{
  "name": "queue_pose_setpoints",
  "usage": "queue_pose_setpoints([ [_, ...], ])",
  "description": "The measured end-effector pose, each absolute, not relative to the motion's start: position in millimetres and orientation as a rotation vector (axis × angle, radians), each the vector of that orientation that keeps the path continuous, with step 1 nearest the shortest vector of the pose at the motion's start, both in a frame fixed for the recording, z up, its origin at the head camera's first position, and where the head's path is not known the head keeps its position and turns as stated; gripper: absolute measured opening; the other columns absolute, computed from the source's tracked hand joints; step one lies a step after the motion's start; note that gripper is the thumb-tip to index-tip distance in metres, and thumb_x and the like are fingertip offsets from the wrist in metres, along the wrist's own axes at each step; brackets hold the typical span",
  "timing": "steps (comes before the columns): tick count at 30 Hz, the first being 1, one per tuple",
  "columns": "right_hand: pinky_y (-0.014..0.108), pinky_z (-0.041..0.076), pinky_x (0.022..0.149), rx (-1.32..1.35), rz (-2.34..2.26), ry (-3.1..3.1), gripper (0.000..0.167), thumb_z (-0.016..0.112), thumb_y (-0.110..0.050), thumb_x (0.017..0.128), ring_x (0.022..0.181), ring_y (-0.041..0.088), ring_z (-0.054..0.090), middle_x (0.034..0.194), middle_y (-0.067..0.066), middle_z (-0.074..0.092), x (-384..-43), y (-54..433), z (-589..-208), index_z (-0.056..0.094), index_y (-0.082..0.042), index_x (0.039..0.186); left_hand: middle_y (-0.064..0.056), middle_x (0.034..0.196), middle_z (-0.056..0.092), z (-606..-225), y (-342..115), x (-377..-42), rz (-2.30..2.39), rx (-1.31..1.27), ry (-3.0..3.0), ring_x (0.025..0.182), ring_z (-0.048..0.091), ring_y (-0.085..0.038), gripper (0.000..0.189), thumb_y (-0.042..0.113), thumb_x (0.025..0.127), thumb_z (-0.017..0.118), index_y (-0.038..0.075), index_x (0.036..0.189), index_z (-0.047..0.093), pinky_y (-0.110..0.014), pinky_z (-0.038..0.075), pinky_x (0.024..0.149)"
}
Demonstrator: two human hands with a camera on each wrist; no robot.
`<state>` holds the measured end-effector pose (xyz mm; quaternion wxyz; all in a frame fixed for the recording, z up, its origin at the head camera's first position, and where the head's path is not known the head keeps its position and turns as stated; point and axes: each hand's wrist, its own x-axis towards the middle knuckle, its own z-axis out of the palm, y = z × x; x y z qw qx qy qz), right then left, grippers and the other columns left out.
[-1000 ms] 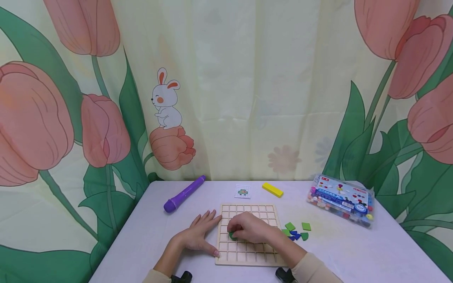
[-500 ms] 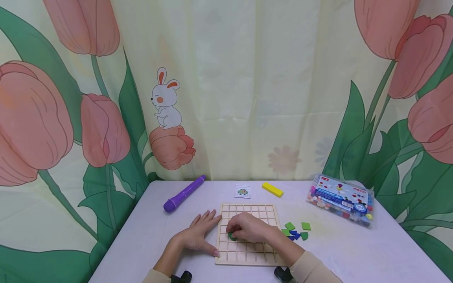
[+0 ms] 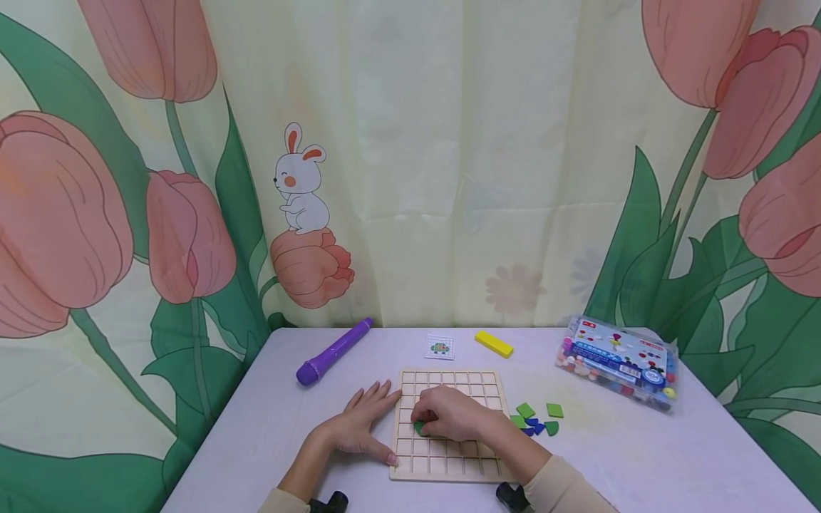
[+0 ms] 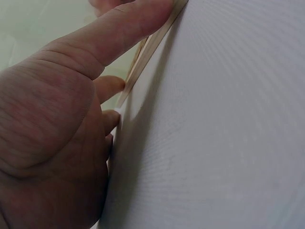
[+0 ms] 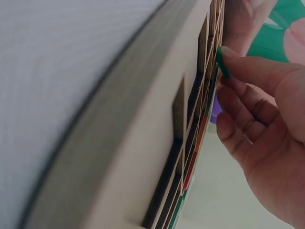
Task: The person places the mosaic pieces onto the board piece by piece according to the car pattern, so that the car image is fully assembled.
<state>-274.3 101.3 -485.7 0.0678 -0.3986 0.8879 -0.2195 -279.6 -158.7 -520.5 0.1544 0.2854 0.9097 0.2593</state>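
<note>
Green, flat and small, the plastic tile (image 3: 420, 427) sits low in the centre of the frame, on the left part of the pale wooden grid board (image 3: 449, 467). The right hand (image 3: 452, 413) has its fingers (image 5: 248, 67) curled, pinching it as a second ago; only the tile's tilt has changed slightly, so it seems unseated. The left hand (image 3: 359, 427) still presses flat, fingers spread, at the board's left edge on the white worktop (image 3: 641, 456).

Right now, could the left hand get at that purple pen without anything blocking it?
Probably yes. The left hand rests flat by the wooden grid board, and only bare table lies between it and the purple pen.
</note>
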Motion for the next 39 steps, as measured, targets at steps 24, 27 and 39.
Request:
queue_pose_setpoints([
  [24,0.018,0.05,0.075,-1.137,-0.576,2.696,0.017,0.081,-0.022,0.091,0.08,-0.002,0.057,0.093,-0.015,0.067,-269.8,106.1,-478.2,0.082,-0.023,0.108,-0.011,0.176,0.01,-522.3,-159.4,-281.6,0.733,0.821,2.607,0.164,0.0,-0.036,0.122,0.067,0.07,0.086,0.024,0.167,0.025,-0.064,-0.002,0.129],
  [27,0.022,0.053,0.079,-1.079,-0.681,2.689,0.019,0.079,-0.022,0.093,0.088,0.002,0.063,0.101,-0.011,0.072,-269.4,115.5,-470.7,0.081,-0.021,0.112,-0.01,0.176,0.01,-521.9,-158.0,-282.3,0.739,0.807,2.602,0.164,-0.001,-0.035,0.123,0.069,0.069,0.086,0.026,0.167,0.025,-0.063,-0.003,0.129],
  [39,0.023,0.054,0.075,-0.845,-0.926,2.818,0.025,0.076,-0.025,0.096,0.09,0.007,0.059,0.108,-0.006,0.071,-262.6,177.7,-444.6,0.076,-0.021,0.121,-0.01,0.176,0.011,-524.6,-157.7,-283.3,0.734,0.794,2.61,0.164,0.0,-0.034,0.123,0.068,0.069,0.086,0.025,0.167,0.025,-0.063,-0.003,0.129],
])
